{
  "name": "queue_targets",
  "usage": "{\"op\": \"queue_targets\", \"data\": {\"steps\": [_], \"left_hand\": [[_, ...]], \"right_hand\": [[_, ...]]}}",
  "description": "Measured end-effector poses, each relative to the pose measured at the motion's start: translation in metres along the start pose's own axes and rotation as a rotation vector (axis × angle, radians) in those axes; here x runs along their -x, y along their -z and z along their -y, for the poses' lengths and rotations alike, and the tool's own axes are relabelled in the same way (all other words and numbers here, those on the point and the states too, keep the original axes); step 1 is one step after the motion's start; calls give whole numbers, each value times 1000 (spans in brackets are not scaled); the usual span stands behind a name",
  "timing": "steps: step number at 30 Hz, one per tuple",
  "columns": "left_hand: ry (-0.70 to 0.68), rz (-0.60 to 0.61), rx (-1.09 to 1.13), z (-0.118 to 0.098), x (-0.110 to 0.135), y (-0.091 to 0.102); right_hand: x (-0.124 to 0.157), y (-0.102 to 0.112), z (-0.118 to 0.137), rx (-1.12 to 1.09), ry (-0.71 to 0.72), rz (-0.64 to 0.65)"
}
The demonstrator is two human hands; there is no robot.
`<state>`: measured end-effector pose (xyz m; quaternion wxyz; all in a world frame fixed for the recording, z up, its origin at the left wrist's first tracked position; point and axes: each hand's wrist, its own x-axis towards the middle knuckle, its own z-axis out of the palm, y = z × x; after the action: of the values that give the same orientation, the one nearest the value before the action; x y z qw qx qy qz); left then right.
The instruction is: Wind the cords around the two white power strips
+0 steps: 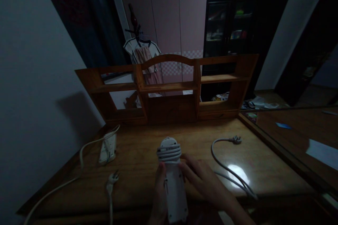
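My left hand [160, 191] and right hand [204, 179] clasp the power strip [174, 191], long axis pointing away, cord coil [169, 153] just past my fingertips.

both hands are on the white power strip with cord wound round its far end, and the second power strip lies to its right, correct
No: the head view shows the second power strip to its left, by the wall. The left hand and right hand are indeed on the white power strip.
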<state>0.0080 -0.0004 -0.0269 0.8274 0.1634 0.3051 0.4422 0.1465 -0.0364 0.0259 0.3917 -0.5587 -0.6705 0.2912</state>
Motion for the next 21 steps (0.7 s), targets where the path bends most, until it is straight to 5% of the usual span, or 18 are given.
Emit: {"op": "queue_targets", "data": {"steps": [6, 13, 21], "left_hand": [[31, 42, -149, -9, 3, -2], [194, 98, -25, -10, -4, 4], [226, 51, -38, -6, -16, 2]], "right_hand": [[-4, 5, -6, -124, 12, 35], [-8, 8, -11, -102, 17, -103], [-10, 12, -16, -69, 24, -74]]}}
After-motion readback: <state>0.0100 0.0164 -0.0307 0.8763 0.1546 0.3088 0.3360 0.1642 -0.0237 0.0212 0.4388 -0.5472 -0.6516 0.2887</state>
